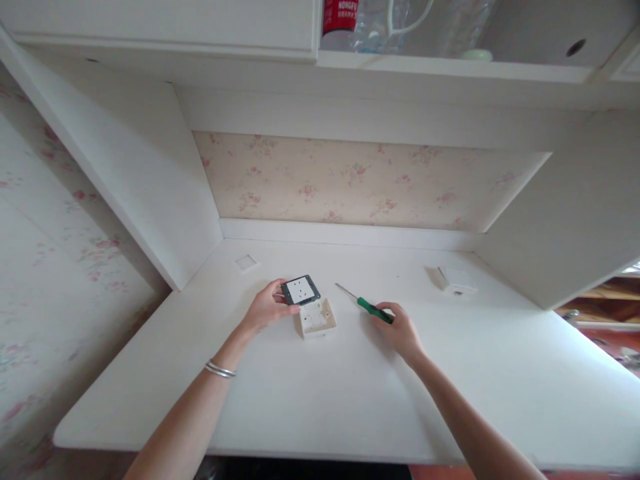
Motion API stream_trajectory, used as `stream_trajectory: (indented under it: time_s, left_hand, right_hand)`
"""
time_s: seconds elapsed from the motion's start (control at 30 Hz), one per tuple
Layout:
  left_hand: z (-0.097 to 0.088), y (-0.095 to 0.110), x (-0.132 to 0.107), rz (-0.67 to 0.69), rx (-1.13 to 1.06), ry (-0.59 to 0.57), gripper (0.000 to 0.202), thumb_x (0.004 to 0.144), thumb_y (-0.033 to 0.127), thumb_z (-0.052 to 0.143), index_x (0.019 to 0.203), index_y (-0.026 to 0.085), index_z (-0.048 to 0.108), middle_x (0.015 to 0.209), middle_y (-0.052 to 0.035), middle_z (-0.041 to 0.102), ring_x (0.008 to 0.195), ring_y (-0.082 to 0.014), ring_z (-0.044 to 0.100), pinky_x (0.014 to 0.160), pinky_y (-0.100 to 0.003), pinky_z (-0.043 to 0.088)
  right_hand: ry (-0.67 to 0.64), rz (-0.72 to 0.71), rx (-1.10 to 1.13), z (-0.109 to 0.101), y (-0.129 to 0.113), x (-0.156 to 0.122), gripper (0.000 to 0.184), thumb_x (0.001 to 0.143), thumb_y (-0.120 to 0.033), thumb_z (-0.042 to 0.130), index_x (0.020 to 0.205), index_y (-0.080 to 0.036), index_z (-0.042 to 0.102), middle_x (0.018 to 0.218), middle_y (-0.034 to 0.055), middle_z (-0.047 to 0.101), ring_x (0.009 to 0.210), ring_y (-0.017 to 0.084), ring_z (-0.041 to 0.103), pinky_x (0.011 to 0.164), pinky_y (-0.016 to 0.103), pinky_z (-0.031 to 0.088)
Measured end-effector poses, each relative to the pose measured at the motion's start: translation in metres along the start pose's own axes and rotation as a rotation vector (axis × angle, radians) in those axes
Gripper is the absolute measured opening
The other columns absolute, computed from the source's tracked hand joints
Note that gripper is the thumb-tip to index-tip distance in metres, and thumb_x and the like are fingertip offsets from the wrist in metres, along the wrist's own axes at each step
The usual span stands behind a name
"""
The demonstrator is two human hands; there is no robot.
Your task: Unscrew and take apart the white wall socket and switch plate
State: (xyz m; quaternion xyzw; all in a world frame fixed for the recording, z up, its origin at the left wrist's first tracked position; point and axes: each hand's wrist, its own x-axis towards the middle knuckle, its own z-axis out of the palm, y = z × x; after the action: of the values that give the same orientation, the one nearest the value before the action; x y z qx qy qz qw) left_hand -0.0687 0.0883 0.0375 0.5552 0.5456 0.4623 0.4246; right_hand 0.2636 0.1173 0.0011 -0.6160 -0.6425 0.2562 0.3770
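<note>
My left hand grips a wall socket by its left edge, fingers closed round it. The socket has a white face with slots and a dark frame. Just below it, a white mounting box sits on the table with its open side up, close to the socket's lower edge. In my right hand is a screwdriver with a green and black handle. Its metal shaft points up and left, toward the socket, and its tip is apart from both socket and box.
A thin white square frame lies at the back left of the white table. Another white box-shaped piece lies at the back right. Overhead, a shelf holds plastic bottles; side panels stand left and right.
</note>
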Motion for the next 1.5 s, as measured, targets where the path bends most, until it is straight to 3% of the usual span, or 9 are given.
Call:
stream_trajectory:
  time_s: [0.17,0.37,0.47,0.57,0.63,0.77,1.07,1.27,1.5]
  left_hand:
    - [-0.001,-0.005,0.008,-0.047,-0.135,0.022,0.074,0.057,0.025,0.084,0.12,0.015,0.047,0.105,-0.0103,0.065,0.089,-0.0208,0.066,0.08,-0.035,0.053]
    - [-0.003,-0.016,0.022,-0.066,-0.174,0.063,0.078,0.055,0.025,0.085,0.122,0.016,0.046,0.105,-0.0101,0.066,0.088,-0.0204,0.066,0.08,-0.035,0.053]
    - [-0.003,-0.022,0.025,-0.07,-0.214,0.084,0.082,0.054,0.023,0.085,0.125,0.016,0.045,0.103,-0.0099,0.067,0.087,-0.0209,0.066,0.079,-0.035,0.054]
    - [-0.006,-0.026,0.025,-0.069,-0.253,0.101,0.086,0.054,0.023,0.085,0.128,0.016,0.041,0.104,-0.0104,0.067,0.087,-0.0218,0.067,0.079,-0.036,0.054]
    - [-0.012,-0.027,0.024,-0.051,-0.268,0.105,0.087,0.056,0.024,0.084,0.13,0.017,0.04,0.106,-0.0102,0.067,0.09,-0.0217,0.066,0.081,-0.036,0.053]
    - [-0.025,-0.031,0.024,-0.029,-0.272,0.136,0.089,0.059,0.026,0.083,0.134,0.02,0.037,0.108,-0.0095,0.066,0.094,-0.0212,0.066,0.085,-0.037,0.053]
    - [-0.037,-0.04,0.029,0.005,-0.307,0.246,0.076,0.077,0.04,0.068,0.141,0.021,0.033,0.105,-0.0081,0.069,0.092,-0.0195,0.066,0.086,-0.035,0.051]
    - [-0.037,-0.048,0.031,0.009,-0.268,0.306,0.044,0.075,0.043,0.068,0.108,0.014,0.065,0.103,-0.0092,0.069,0.09,-0.0204,0.066,0.084,-0.034,0.052]
    - [-0.032,-0.055,0.034,0.03,-0.298,0.352,0.044,0.075,0.043,0.069,0.109,0.016,0.065,0.1,-0.0078,0.07,0.089,-0.0194,0.065,0.079,-0.032,0.053]
  right_hand:
    - [-0.198,-0.175,-0.185,0.005,-0.008,-0.002,0.027,0.075,-0.03,0.056,0.101,-0.026,0.058,0.11,0.006,0.057,0.096,0.023,0.059,0.087,0.038,0.044]
    - [-0.056,-0.318,-0.123,0.018,-0.058,0.017,0.02,0.085,-0.033,0.049,0.101,-0.023,0.058,0.111,0.0078,0.057,0.106,0.024,0.055,0.093,0.04,0.042]
    - [-0.201,-0.249,0.119,0.043,-0.094,0.036,0.027,0.085,-0.038,0.05,0.106,-0.023,0.058,0.116,0.0077,0.057,0.099,0.019,0.058,0.086,0.034,0.047]
    - [-0.48,0.049,0.341,0.075,-0.123,0.06,0.045,0.082,-0.037,0.056,0.125,-0.024,0.051,0.12,0.0073,0.058,0.101,0.017,0.058,0.093,0.036,0.043]
    - [-0.627,0.129,0.427,0.095,-0.137,0.073,0.05,0.082,-0.034,0.056,0.13,-0.019,0.049,0.108,0.0084,0.065,0.095,0.017,0.062,0.09,0.036,0.045]
    - [-0.77,0.111,0.554,0.126,-0.151,0.085,0.033,0.077,-0.029,0.06,0.104,-0.012,0.068,0.095,0.0095,0.07,0.091,0.017,0.064,0.087,0.031,0.048]
    - [-0.646,0.15,0.666,0.158,-0.154,0.086,0.028,0.072,-0.034,0.066,0.088,-0.011,0.071,0.095,0.0106,0.07,0.09,0.017,0.063,0.086,0.03,0.048]
    - [-0.627,0.093,0.641,0.159,-0.154,0.085,0.043,0.075,-0.028,0.063,0.116,-0.016,0.06,0.091,0.0056,0.069,0.083,0.014,0.063,0.079,0.029,0.05]
    - [-0.641,-0.046,0.516,0.163,-0.146,0.087,0.037,0.077,-0.023,0.058,0.114,-0.024,0.064,0.086,0.0004,0.066,0.072,0.011,0.059,0.072,0.027,0.05]
